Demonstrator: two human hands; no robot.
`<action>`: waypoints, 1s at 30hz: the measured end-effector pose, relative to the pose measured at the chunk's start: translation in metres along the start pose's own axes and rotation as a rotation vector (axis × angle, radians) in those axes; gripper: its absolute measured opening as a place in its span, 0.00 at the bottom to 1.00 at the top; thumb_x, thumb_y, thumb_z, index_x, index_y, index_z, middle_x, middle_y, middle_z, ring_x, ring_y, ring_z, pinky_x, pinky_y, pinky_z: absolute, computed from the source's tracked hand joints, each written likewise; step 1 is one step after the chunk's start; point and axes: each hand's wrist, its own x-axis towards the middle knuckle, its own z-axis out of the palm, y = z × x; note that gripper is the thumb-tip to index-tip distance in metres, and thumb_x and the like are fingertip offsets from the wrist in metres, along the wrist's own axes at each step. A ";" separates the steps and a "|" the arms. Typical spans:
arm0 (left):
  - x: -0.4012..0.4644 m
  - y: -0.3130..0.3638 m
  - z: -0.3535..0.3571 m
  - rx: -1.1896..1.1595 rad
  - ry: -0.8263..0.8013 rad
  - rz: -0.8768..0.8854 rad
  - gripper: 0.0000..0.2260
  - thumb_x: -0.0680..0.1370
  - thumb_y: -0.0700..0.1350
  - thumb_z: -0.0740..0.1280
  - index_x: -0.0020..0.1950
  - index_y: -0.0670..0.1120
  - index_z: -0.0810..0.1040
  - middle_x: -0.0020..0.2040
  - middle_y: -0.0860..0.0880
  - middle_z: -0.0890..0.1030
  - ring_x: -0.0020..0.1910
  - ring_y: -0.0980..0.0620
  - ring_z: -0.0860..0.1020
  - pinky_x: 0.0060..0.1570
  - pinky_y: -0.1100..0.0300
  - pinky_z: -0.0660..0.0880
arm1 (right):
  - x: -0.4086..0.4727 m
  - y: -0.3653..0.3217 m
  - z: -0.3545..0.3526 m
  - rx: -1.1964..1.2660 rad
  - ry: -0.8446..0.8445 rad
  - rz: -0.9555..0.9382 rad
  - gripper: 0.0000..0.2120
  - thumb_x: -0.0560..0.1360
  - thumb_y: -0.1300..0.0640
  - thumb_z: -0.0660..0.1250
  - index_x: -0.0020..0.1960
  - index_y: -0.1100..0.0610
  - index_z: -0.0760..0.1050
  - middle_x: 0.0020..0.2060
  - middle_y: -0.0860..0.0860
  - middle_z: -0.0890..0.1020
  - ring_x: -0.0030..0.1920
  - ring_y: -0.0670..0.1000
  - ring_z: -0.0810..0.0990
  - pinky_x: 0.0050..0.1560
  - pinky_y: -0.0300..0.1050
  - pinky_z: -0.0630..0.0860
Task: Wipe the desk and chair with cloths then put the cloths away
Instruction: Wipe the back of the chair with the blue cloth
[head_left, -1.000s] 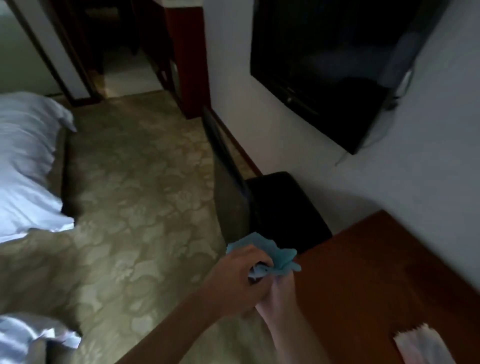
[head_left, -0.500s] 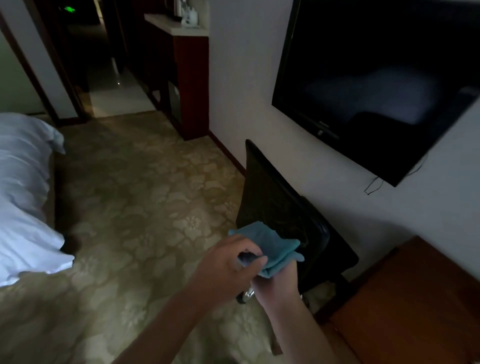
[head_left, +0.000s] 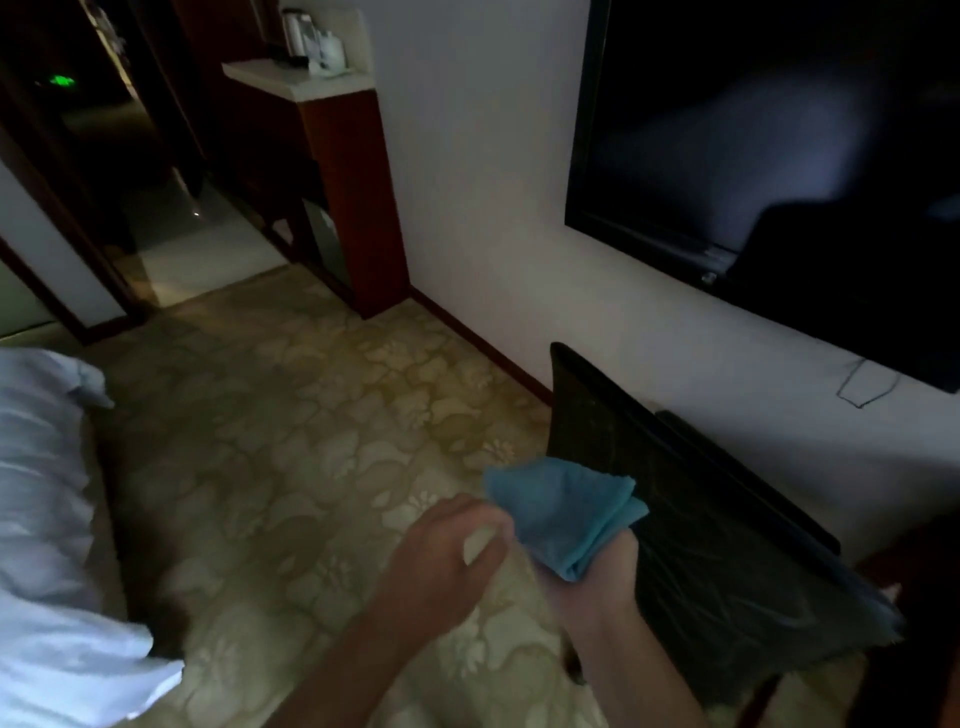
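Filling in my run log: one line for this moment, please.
stage: cloth prep | right hand: holds cloth | left hand: beside cloth, grip unclear | chair: behind cloth

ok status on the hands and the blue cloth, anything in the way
Right hand holds folded blue cloth. Left hand at the cloth's edge, grip unclear. Black chair just beyond. Nothing between.

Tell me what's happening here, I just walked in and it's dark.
A person stands by a black chair in a dim hotel-style room, holding a folded blue cloth. The cloth lies in the right hand, just in front of the chair's backrest; the left hand is beside it, at its edge. A wall TV hangs above.
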 end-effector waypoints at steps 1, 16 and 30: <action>0.013 -0.007 -0.005 -0.017 0.000 -0.020 0.10 0.75 0.56 0.63 0.51 0.57 0.81 0.50 0.66 0.79 0.52 0.65 0.77 0.53 0.69 0.71 | 0.007 -0.004 0.005 0.006 0.024 -0.027 0.15 0.82 0.55 0.55 0.48 0.55 0.80 0.42 0.57 0.83 0.42 0.56 0.82 0.46 0.49 0.76; 0.250 -0.109 0.003 -0.234 -0.462 0.127 0.11 0.82 0.50 0.62 0.64 0.54 0.75 0.59 0.58 0.78 0.58 0.62 0.75 0.57 0.64 0.73 | 0.152 0.038 0.100 -0.770 0.810 -1.127 0.11 0.76 0.71 0.62 0.54 0.60 0.75 0.46 0.52 0.77 0.43 0.41 0.76 0.43 0.34 0.72; 0.315 -0.203 0.171 -0.592 -0.379 0.104 0.23 0.79 0.61 0.51 0.73 0.60 0.64 0.70 0.53 0.72 0.67 0.54 0.73 0.68 0.46 0.71 | 0.353 0.056 -0.019 -2.030 0.884 -1.697 0.20 0.78 0.58 0.62 0.69 0.59 0.72 0.65 0.58 0.68 0.62 0.59 0.69 0.58 0.57 0.69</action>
